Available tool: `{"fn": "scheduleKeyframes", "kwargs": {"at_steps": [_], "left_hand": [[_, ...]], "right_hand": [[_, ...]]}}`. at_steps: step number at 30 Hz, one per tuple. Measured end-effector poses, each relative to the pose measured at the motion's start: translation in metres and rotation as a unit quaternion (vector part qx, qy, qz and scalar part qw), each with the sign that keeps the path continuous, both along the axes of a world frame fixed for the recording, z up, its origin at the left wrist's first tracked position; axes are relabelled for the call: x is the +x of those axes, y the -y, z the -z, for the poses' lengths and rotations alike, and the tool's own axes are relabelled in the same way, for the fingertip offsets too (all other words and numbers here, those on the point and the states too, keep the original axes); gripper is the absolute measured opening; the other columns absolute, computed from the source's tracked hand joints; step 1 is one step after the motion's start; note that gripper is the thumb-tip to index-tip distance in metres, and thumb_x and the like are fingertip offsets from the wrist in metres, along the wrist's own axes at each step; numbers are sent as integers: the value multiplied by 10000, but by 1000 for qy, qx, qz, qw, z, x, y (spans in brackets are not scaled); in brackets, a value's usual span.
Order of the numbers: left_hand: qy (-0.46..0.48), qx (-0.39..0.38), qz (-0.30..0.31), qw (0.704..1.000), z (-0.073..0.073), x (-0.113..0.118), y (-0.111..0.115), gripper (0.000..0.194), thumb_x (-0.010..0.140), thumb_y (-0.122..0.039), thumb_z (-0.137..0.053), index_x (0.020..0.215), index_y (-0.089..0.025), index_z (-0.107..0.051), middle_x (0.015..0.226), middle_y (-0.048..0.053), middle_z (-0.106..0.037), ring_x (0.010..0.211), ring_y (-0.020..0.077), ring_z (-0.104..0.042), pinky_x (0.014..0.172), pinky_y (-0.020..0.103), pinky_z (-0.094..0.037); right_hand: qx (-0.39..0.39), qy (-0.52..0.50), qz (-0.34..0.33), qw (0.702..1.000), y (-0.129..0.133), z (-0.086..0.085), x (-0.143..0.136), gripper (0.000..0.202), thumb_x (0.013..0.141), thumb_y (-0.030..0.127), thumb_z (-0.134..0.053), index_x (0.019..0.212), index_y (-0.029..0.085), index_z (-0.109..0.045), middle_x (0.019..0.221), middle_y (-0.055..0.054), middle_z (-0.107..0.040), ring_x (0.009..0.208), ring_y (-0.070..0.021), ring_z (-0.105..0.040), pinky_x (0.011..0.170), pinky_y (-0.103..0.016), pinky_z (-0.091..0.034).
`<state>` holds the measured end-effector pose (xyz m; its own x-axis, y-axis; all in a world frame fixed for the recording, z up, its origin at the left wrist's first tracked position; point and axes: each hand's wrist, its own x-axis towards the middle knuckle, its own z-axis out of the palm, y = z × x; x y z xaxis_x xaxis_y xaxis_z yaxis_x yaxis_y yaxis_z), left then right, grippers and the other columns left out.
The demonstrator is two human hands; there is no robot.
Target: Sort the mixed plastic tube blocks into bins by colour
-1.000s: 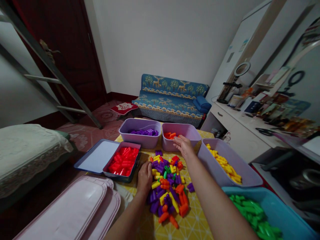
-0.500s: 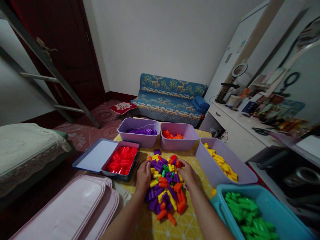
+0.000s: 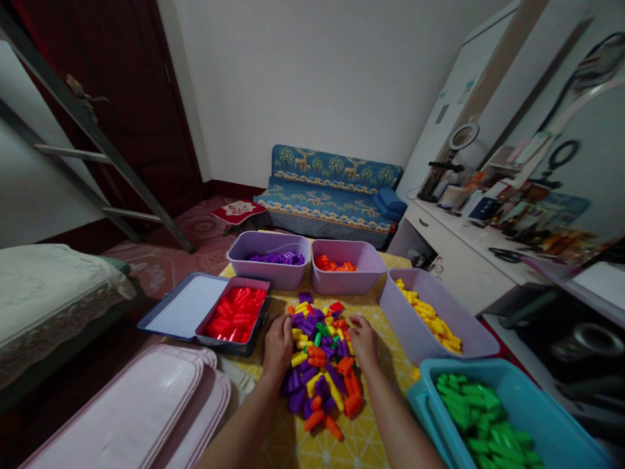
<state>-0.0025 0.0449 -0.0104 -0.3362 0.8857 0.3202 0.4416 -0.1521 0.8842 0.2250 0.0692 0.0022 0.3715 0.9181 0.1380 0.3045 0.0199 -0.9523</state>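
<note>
A mixed pile of purple, yellow, orange, red and green pieces [image 3: 319, 355] lies on the yellow patterned table [image 3: 283, 443]. My left hand [image 3: 279, 340] rests against the pile's left edge, fingers curled together; whatever they may hold is hidden. At the upper right edge of the pile is my right hand [image 3: 362, 335], its fingers bent and thumb apart, with nothing visible between them. Behind the pile, one lilac bin [image 3: 273, 275] contains purple pieces and another [image 3: 346, 281] orange ones. Red pieces [image 3: 237, 314] fill an open tin on the left.
To the right stand a lilac bin [image 3: 410, 326] of yellow pieces and a teal bin [image 3: 547, 404] of green pieces. Pale pink lids [image 3: 131, 404] are stacked at the lower left. A blue sofa [image 3: 332, 202] sits beyond the table.
My right hand has drawn slightly away from the red pieces at the pile's upper right, and its fingers have come off them. The view has shifted slightly.
</note>
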Motion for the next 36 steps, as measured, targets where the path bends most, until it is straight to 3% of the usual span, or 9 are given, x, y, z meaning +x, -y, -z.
{"fn": "scheduleKeyframes", "kwargs": {"at_steps": [4, 9, 12, 17, 21, 26, 32, 36], "left_hand": [[0, 0, 1, 1000, 1, 0, 0, 417, 936, -409, -375, 1012, -149, -692, 1077, 143, -718, 1027, 246, -672, 958, 386, -505], [-2, -3, 3, 1000, 5, -1, -2, 425, 937, -407, -372, 1032, -141, -689, 1089, 148, -716, 1035, 246, -672, 960, 388, -506], [2, -3, 0, 1000, 5, 0, -2, 418, 935, -407, -378, 1026, -145, -691, 1088, 145, -718, 1033, 243, -674, 959, 382, -507], [5, 4, -1, 1000, 0, 1, 0, 411, 931, -401, -379, 1013, -148, -693, 1070, 142, -724, 1015, 248, -680, 958, 396, -511], [8, 2, -1, 1000, 0, 1, 0, 415, 930, -411, -383, 1022, -148, -690, 1070, 142, -723, 1025, 253, -677, 963, 406, -509], [8, -5, 5, 1000, 3, 0, 0, 435, 935, -418, -373, 1036, -132, -684, 1082, 155, -716, 1040, 258, -668, 983, 417, -494], [-3, -5, 5, 1000, 4, -1, -1, 426, 940, -409, -364, 1038, -145, -684, 1092, 149, -713, 1043, 252, -665, 982, 411, -493], [-3, -3, 4, 1000, 5, -1, -1, 418, 936, -404, -372, 1038, -147, -686, 1100, 148, -713, 1049, 251, -667, 984, 406, -494]], "right_hand": [[-6, 28, -30, 999, -2, -3, -7, 363, 544, 179, -567, 862, 244, -730, 905, -21, -718, 836, -209, -650, 845, -363, -503], [-5, 35, -55, 998, -6, -4, -10, 257, 529, 229, -643, 766, 229, -742, 854, -39, -704, 837, -221, -634, 869, -353, -479], [-7, 4, -34, 999, -6, -2, -9, 213, 571, 334, -657, 733, 210, -716, 788, -47, -701, 779, -219, -624, 812, -343, -487], [-14, -94, 37, 995, 0, -2, -11, 413, 685, 583, -566, 773, 188, -645, 723, -51, -687, 709, -204, -628, 655, -307, -497], [-13, -185, 64, 981, 9, -6, -18, 482, 623, 639, -625, 806, 193, -622, 726, -35, -685, 688, -182, -641, 599, -271, -485], [-28, -300, 64, 951, 16, -21, -24, 498, 448, 542, -809, 754, 196, -622, 683, 19, -653, 631, -128, -595, 551, -218, -446], [-22, -320, 44, 946, 15, -46, -29, 530, 512, 612, -810, 761, 176, -640, 594, 46, -578, 553, -95, -516, 485, -200, -386], [11, -351, -6, 936, 9, -58, -37, 480, 497, 531, -854, 738, 170, -648, 563, 64, -556, 499, -62, -459, 457, -184, -347]]}}
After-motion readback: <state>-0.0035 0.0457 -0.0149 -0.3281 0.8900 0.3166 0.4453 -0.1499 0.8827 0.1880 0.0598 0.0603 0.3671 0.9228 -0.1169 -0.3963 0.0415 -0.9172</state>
